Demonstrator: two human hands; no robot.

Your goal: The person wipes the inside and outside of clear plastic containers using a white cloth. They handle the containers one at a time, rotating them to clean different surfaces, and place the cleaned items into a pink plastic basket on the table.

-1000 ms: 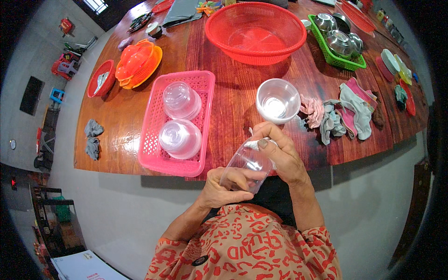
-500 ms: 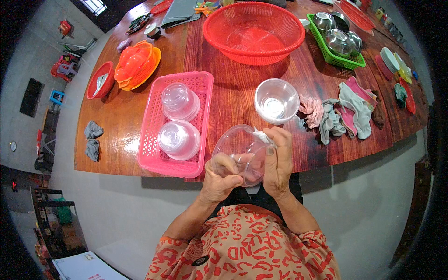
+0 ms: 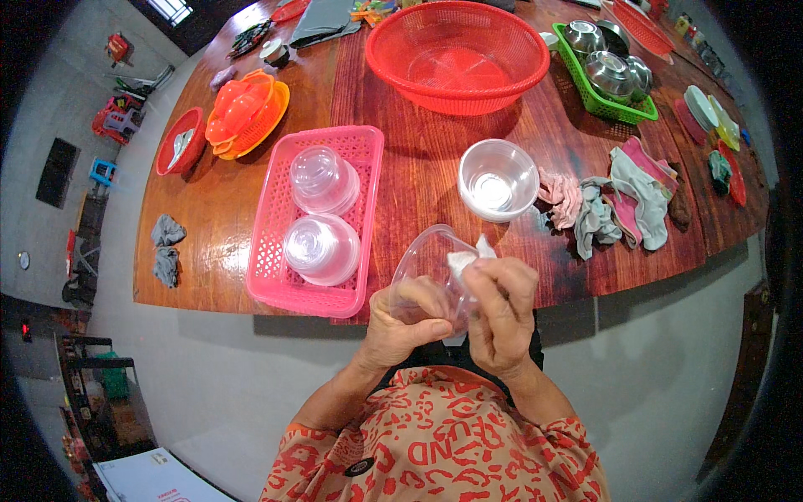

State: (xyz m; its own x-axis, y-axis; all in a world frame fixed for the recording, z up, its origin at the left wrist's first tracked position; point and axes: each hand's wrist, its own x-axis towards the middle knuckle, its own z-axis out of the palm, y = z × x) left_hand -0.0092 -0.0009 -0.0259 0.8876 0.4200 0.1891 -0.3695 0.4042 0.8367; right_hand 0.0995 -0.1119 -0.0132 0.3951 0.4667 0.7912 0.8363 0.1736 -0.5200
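Note:
Near the table's front edge, my left hand (image 3: 398, 325) grips a clear plastic bowl (image 3: 416, 261), tilted on its side, with the fingers curled round its wall. A crumpled white wipe (image 3: 460, 261), tissue or thin cloth, is pinched in my right hand (image 3: 506, 311) at the bowl's right side. Just beyond, a stack of clear bowls (image 3: 498, 177) stands mouth up on the table. To the left, a pink basket (image 3: 258, 251) holds upturned clear bowls in a far stack (image 3: 322, 180) and a near stack (image 3: 321, 251).
A large red basket (image 3: 456, 92) stands at the back. Right of it, a green basket (image 3: 598, 105) holds metal bowls (image 3: 609, 74). Rags (image 3: 640, 201) lie at the right. Orange dishes (image 3: 247, 117), a red bowl (image 3: 192, 149) and grey cloths (image 3: 167, 251) are at the left.
The bowl in my left hand has turned more edge-on. My right hand has shifted slightly right, and more of the white wipe shows above its fingers.

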